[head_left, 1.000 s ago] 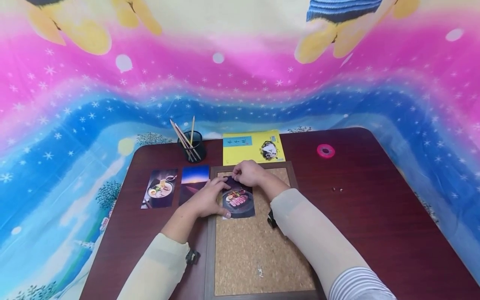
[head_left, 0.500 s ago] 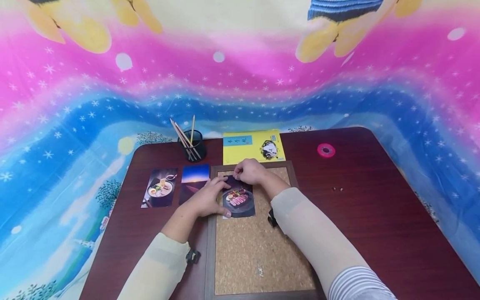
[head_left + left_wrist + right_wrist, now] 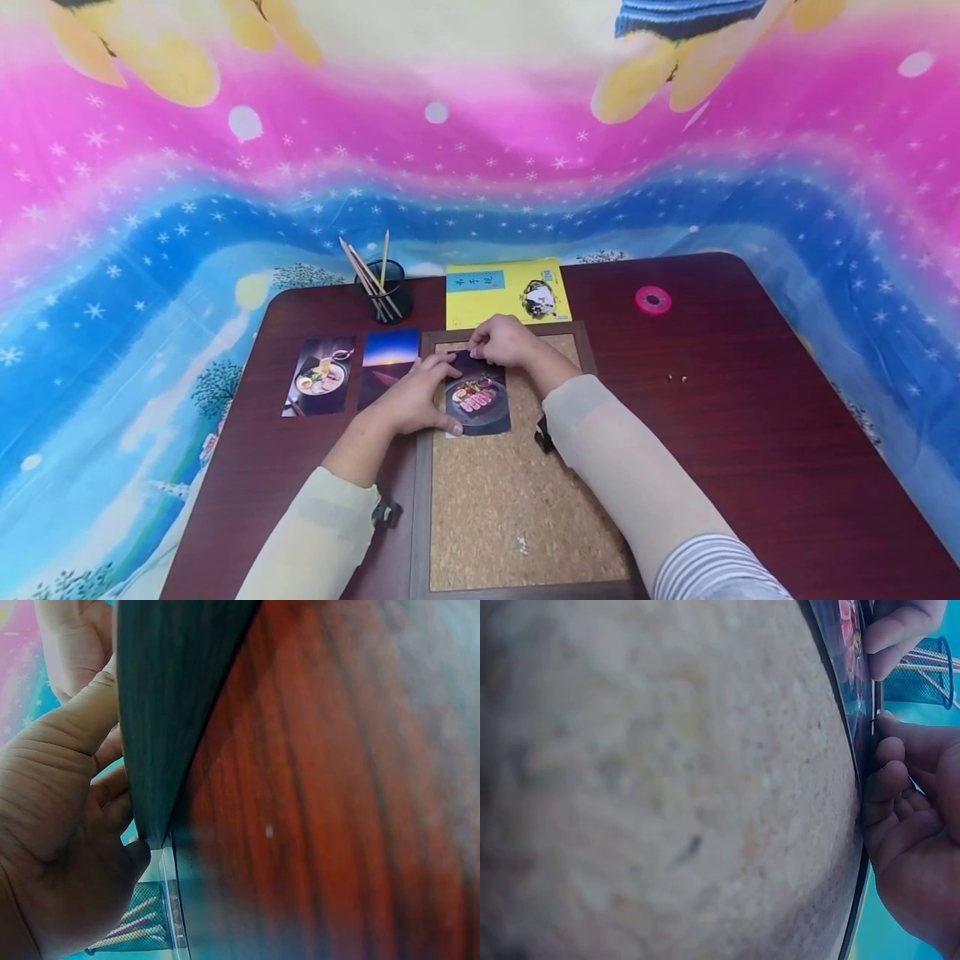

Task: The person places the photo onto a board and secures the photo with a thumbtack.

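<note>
A photo of a plated meat dish [image 3: 477, 400] lies on the upper left of the framed cork board [image 3: 517, 492]. My left hand [image 3: 412, 398] presses the photo's left side, thumb near its lower corner and fingers spread at its upper edge. In the left wrist view, that hand [image 3: 64, 795] reaches over the board's wooden frame [image 3: 169, 705]. At the photo's top edge, my right hand [image 3: 502, 342] has its fingertips pinched together. The right wrist view shows a thin pin [image 3: 873, 721] at those fingertips, its head hidden by them.
Left of the board lie a noodle-bowl photo [image 3: 322, 377] and a sunset photo [image 3: 390, 350]. Behind are a mesh pencil cup [image 3: 393, 304] and a yellow book [image 3: 506, 296]. Rightward sit a pink ring-shaped item [image 3: 653, 300] and two tiny shiny pieces [image 3: 677, 378].
The right hand's knuckles have risen slightly, with its fingertips staying at the photo's top edge. Left hand and photo keep their places.
</note>
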The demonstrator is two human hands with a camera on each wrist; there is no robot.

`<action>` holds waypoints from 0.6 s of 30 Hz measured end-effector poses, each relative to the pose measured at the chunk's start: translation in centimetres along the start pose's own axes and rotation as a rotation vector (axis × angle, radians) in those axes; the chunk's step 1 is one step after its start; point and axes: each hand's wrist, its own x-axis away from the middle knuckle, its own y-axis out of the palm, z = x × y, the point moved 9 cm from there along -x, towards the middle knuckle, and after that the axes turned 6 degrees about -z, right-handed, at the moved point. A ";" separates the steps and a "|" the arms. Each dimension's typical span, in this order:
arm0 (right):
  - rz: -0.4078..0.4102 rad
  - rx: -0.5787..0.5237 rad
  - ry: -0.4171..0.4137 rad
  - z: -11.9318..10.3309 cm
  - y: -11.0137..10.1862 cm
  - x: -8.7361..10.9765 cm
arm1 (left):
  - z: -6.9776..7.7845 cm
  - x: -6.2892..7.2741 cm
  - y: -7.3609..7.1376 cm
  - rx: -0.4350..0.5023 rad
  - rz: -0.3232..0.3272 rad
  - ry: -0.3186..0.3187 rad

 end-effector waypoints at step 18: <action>0.048 -0.011 0.027 -0.1 -0.2 0.2 | 0.4 -0.2 0.0 -0.015 0.002 0.013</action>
